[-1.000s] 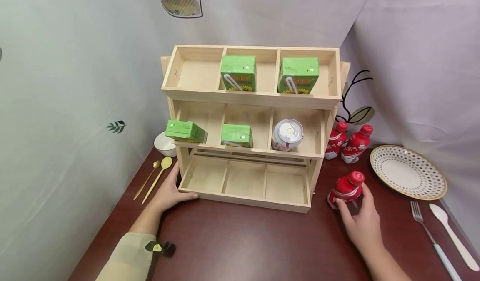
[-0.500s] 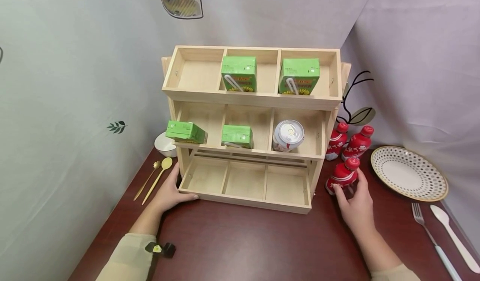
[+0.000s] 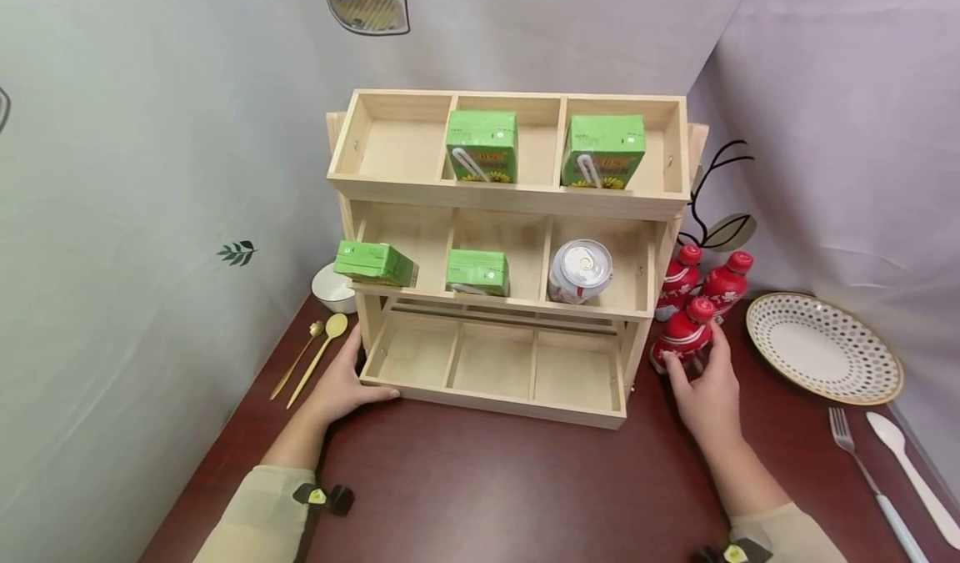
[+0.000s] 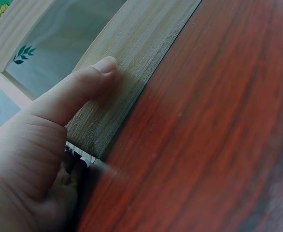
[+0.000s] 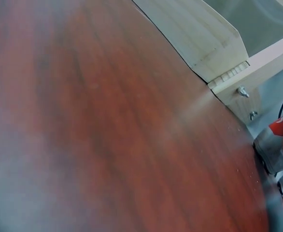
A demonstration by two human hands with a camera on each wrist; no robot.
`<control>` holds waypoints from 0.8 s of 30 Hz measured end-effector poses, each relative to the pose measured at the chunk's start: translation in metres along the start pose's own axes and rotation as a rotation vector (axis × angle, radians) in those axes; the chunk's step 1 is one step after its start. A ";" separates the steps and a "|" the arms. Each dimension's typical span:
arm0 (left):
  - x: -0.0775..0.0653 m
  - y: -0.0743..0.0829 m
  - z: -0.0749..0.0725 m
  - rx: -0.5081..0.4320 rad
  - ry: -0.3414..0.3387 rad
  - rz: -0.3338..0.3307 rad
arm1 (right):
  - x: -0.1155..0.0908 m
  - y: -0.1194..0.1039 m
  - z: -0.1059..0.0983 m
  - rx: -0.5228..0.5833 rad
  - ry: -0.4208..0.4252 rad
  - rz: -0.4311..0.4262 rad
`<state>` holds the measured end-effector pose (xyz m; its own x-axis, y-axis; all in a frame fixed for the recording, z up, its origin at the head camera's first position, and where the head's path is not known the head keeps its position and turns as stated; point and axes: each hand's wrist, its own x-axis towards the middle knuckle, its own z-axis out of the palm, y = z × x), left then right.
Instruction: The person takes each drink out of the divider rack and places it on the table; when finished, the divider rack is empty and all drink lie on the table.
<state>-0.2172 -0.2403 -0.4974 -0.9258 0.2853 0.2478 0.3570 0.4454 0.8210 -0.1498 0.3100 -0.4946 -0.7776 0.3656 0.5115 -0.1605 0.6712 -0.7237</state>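
A three-tier wooden shelf (image 3: 495, 404) stands mid-table. My left hand (image 3: 341, 392) grips its lower left corner, the thumb lying along the front board, as the left wrist view also shows. To the shelf's right, my right hand (image 3: 705, 396) holds a red bottle (image 3: 678, 339) between thumb and fingers. That bottle is upright, in front of two more red bottles, one nearer the shelf (image 3: 675, 279) and one further right (image 3: 726, 282), and overlaps them in the head view. At the right wrist view's edge, only part of the bottle (image 5: 271, 150) and hand shows.
Several green drink cartons (image 3: 482, 146) and a silver can (image 3: 581, 271) sit on the upper two tiers. A dotted plate (image 3: 825, 348), fork (image 3: 843, 434) and white spoon (image 3: 892, 438) lie right. At left are a white bowl (image 3: 332, 289) and gold spoon (image 3: 330, 334).
My right hand has moved the red bottle away from me and slightly left, up close to the two other bottles. My left hand stays at the shelf corner.
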 end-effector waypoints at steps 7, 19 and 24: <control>0.000 -0.002 0.000 0.006 0.004 0.020 | 0.008 0.001 0.007 0.007 -0.010 0.004; 0.001 -0.002 0.001 -0.004 -0.001 0.012 | 0.019 0.008 0.016 0.010 -0.007 0.012; 0.000 -0.002 0.000 -0.010 0.002 0.025 | 0.018 0.009 0.016 0.018 -0.019 -0.005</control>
<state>-0.2177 -0.2408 -0.4988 -0.9167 0.2950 0.2694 0.3791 0.4296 0.8196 -0.1753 0.3123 -0.4996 -0.7880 0.3503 0.5063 -0.1747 0.6613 -0.7295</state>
